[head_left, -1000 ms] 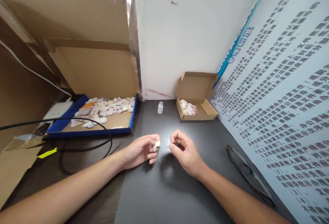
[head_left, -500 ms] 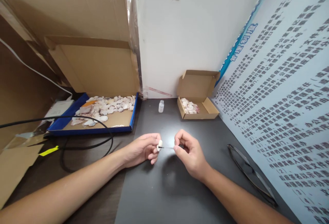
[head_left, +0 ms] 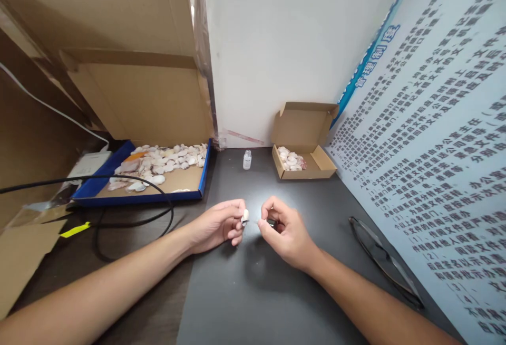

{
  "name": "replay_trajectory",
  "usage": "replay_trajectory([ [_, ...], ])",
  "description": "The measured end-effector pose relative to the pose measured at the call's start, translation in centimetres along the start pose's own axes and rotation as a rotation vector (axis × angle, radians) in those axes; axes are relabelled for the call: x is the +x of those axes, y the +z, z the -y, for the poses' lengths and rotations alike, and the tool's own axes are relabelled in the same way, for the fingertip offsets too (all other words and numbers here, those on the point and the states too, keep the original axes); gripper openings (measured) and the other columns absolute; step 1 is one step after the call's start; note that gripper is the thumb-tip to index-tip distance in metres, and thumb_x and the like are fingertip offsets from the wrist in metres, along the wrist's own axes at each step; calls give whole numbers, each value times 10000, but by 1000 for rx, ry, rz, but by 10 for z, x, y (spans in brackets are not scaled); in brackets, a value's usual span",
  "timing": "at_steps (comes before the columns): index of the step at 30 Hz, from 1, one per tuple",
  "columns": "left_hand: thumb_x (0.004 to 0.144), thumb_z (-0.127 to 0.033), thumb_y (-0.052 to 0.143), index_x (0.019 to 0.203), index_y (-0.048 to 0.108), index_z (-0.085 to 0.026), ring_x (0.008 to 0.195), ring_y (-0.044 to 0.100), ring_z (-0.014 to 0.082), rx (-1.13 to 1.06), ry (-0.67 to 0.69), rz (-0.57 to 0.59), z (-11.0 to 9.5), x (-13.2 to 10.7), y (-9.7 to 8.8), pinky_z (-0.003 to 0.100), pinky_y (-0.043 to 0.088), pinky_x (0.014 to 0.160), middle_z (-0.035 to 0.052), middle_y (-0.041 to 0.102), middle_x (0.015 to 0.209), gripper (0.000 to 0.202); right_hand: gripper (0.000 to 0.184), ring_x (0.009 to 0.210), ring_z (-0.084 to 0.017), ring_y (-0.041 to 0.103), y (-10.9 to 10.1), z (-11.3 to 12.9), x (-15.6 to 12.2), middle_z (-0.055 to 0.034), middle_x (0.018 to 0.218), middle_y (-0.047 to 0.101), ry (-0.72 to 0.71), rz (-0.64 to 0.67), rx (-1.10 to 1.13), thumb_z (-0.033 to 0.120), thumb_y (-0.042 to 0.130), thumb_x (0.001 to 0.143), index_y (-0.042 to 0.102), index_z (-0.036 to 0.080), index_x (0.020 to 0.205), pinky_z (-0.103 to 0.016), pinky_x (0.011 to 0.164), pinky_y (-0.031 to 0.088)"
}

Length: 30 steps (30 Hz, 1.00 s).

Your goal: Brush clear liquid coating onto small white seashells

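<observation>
My left hand [head_left: 219,224] pinches a small white shell [head_left: 245,215] between thumb and fingers, just above the dark table [head_left: 253,292]. My right hand [head_left: 282,231] is closed on a thin brush with a dark handle [head_left: 271,222]; its tip meets the shell. The two hands sit close together in the middle of the table. A small clear bottle [head_left: 247,160] stands uncapped behind them, toward the wall.
A blue-edged cardboard tray [head_left: 197,189] with many shells lies at the left. A small open cardboard box [head_left: 316,168] holding several shells stands at the back right. A black cable [head_left: 130,179] loops at the left. Dark eyeglasses [head_left: 379,263] lie by a printed board at the right.
My right hand has moved left, closing the gap, so the brush tip now touches the shell. The shell has turned more edge-on in my left fingers.
</observation>
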<state>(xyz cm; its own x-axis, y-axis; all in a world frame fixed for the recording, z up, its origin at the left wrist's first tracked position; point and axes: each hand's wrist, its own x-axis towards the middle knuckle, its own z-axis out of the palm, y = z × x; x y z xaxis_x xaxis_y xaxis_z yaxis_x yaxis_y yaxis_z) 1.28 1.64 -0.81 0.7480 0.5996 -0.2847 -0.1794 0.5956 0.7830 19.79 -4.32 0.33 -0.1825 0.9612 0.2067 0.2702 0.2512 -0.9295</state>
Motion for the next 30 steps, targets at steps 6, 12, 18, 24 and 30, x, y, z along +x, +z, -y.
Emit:
replay_trajectory([
  [6,849,-243,627,758,481,-155,455,414,49,10,11,-24,1,1,0,203,449,493,-36,470,583,192,189,467,-81,281,1,-1,0,96,522,349,-2,-47,-55,319,575,892,439,219,808,-241,470,220],
  [12,855,-220,612,756,477,-154,458,419,47,-5,17,-19,1,0,1,202,450,500,-35,480,590,180,224,497,-90,326,-1,-6,4,81,559,370,28,-77,-99,374,539,935,437,218,811,-245,501,241],
  [18,861,-216,598,735,467,-151,464,418,47,8,6,-6,0,-1,2,200,443,506,-27,482,594,193,254,519,-107,354,-3,-10,6,73,572,366,66,-86,-153,425,484,965,439,220,820,-251,522,255],
  [24,858,-205,582,720,474,-147,460,408,47,17,3,6,0,0,1,208,443,512,-21,492,607,184,270,574,-120,400,-4,-11,7,55,631,408,70,-91,-184,422,413,996,420,219,817,-261,574,308],
  [30,841,-191,573,722,486,-146,466,401,53,-3,-2,40,0,0,-1,206,432,507,-34,441,588,154,286,577,-121,371,-4,-11,6,61,641,381,90,-85,-146,437,374,1014,397,222,825,-264,578,314],
])
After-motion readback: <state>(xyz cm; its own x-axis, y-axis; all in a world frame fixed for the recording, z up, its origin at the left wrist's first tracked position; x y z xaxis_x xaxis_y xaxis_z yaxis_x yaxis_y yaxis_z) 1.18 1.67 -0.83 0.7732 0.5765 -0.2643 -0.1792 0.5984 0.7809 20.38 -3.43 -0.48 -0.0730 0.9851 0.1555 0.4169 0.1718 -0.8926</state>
